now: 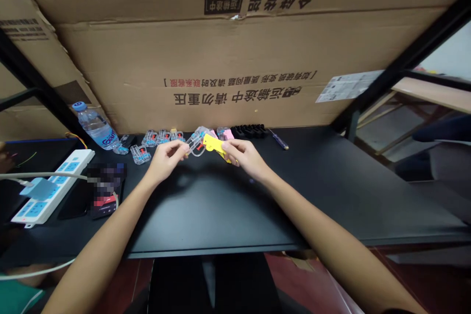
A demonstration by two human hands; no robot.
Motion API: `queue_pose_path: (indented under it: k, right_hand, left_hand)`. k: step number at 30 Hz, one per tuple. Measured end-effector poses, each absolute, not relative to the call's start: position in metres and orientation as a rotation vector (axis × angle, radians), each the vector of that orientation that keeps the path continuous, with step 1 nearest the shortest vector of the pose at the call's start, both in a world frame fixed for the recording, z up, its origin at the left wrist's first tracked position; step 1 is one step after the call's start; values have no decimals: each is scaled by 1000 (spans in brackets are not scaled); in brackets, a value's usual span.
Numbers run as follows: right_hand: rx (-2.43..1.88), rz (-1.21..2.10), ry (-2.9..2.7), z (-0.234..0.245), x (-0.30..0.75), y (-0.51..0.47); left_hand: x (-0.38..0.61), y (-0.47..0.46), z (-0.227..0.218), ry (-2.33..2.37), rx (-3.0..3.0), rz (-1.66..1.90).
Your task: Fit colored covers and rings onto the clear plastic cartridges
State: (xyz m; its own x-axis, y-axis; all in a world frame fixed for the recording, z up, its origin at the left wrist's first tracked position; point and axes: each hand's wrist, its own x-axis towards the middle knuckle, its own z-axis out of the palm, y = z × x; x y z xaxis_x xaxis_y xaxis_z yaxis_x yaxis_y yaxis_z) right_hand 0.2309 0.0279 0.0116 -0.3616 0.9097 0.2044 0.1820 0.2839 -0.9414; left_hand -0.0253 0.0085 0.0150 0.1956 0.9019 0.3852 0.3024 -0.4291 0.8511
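Over the middle of the black table, my left hand is closed, pinching the edge of a clear plastic piece with a red bit inside. My right hand is closed as well, its thumb and fingers on a flat yellow plastic piece. The yellow piece is right beside the clear one; whether they are joined I cannot tell. Behind my hands lie several clear plastic assemblies with blue and red parts. One assembly with a pink part lies just beyond my right hand.
Black plastic parts line the table's back, by a screwdriver. At left are a water bottle, a white power strip with a plugged-in adapter, and a dark phone-like slab. A cardboard wall stands behind.
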Motion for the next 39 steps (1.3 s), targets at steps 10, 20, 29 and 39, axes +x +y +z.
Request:
queue_pose_path:
  k: [10,20,29,39]
  right_hand:
    - [-1095,1204,-1873,-1,215,17]
    - [-1092,1098,-2063,-7,214,18]
    - [-964,910,-2145,-21,211,19]
    - [-1003,944,-2172,-20,211,15]
  left_hand:
    - [-20,7,8,1319,1957,923]
    - [-17,1,5,1640,2221,538]
    - [-21,3,-2,1226,2706,703]
    - [-22,20,-29,1550,2700,456]
